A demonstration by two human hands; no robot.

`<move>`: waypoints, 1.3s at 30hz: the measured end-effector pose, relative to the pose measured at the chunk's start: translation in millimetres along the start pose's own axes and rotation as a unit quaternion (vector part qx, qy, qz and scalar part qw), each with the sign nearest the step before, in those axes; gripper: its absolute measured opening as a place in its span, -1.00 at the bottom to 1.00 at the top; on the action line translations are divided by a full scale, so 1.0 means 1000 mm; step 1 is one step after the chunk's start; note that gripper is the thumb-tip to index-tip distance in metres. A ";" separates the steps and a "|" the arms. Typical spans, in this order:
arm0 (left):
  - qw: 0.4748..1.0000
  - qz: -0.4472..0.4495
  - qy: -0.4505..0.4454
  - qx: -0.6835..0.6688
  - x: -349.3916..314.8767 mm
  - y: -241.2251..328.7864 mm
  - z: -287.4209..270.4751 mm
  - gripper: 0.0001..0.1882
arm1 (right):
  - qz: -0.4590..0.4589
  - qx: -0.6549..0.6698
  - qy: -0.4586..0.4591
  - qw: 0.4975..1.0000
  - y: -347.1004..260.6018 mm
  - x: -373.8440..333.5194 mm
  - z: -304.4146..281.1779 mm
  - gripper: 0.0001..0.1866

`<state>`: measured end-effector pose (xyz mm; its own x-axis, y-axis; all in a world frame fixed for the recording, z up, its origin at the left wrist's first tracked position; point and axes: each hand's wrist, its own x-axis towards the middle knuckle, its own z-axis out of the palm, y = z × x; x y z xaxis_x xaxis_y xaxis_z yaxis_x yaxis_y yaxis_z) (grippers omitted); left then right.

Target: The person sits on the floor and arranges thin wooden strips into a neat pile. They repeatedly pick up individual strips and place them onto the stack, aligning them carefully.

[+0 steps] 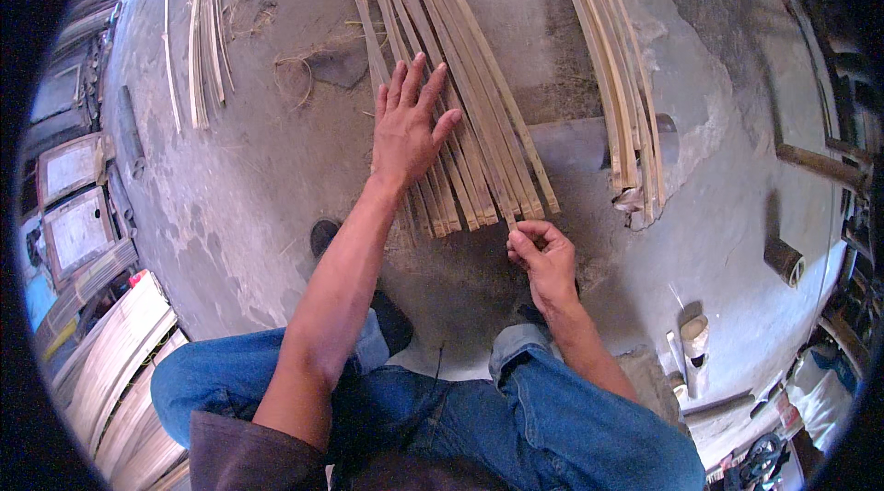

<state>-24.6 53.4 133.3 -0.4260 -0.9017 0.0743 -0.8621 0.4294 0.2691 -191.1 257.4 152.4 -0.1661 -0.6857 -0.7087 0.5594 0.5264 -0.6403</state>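
Observation:
A row of long, thin bamboo strips (460, 114) lies side by side on the floor in front of me, their near ends roughly lined up. Flat on the left part of the row rests my left hand (410, 127), palm down, its fingers stretched out and pointing away from me. My right hand (545, 256) is at the near ends, thumb and fingers pinched on the tip of one bamboo strip (513, 219). The strips run on beyond the top of the view, so their far ends are hidden.
Another bundle of strips (612, 77) lies to the right across a grey pipe-like piece (571, 141). Thinner strips (204, 40) lie at the far left. Framed panels (78, 233) and pale slats (120, 362) line the left side. A cut bamboo tube (785, 261) lies at right.

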 end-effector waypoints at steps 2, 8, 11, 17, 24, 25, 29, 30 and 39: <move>1.000 0.000 0.000 0.009 -0.001 -0.004 0.001 -0.34 | 0.012 0.046 -0.013 0.999 0.002 0.001 -0.001 -0.82; 1.000 0.000 -0.001 0.001 0.000 -0.003 0.005 -0.34 | -0.004 0.148 0.080 0.986 -0.010 -0.010 -0.003 -0.81; 1.000 0.002 -0.002 0.002 0.000 -0.003 0.005 -0.34 | -0.098 0.141 0.117 0.978 -0.011 -0.002 -0.020 -0.84; 1.000 0.000 -0.006 0.003 0.000 -0.004 0.004 -0.34 | -0.074 0.157 0.124 0.977 -0.010 0.017 -0.038 -0.81; 1.000 0.006 0.006 -0.004 0.001 -0.004 0.004 -0.34 | -0.040 0.210 0.100 0.972 -0.018 0.018 -0.045 -0.80; 1.000 0.006 0.006 -0.003 0.000 -0.004 0.005 -0.34 | -0.044 0.197 0.101 0.974 -0.018 0.017 -0.045 -0.83; 1.000 0.009 0.004 -0.005 0.001 0.001 0.004 -0.35 | -0.071 0.107 0.098 0.987 -0.017 0.020 -0.049 -0.89; 1.000 0.007 0.002 -0.002 0.001 -0.001 0.002 -0.35 | -0.078 0.076 0.092 0.990 -0.016 0.022 -0.046 -0.89; 1.000 0.011 -0.009 -0.006 0.001 -0.010 0.001 -0.31 | -0.252 -0.199 -0.116 0.940 -0.081 -0.026 -0.001 -0.72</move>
<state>-16.7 48.8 130.0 -0.4493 -0.8912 0.0619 -0.8497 0.4477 0.2785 -232.9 232.7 222.3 -0.1205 -0.9653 -0.2315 0.1013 0.2200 -0.9702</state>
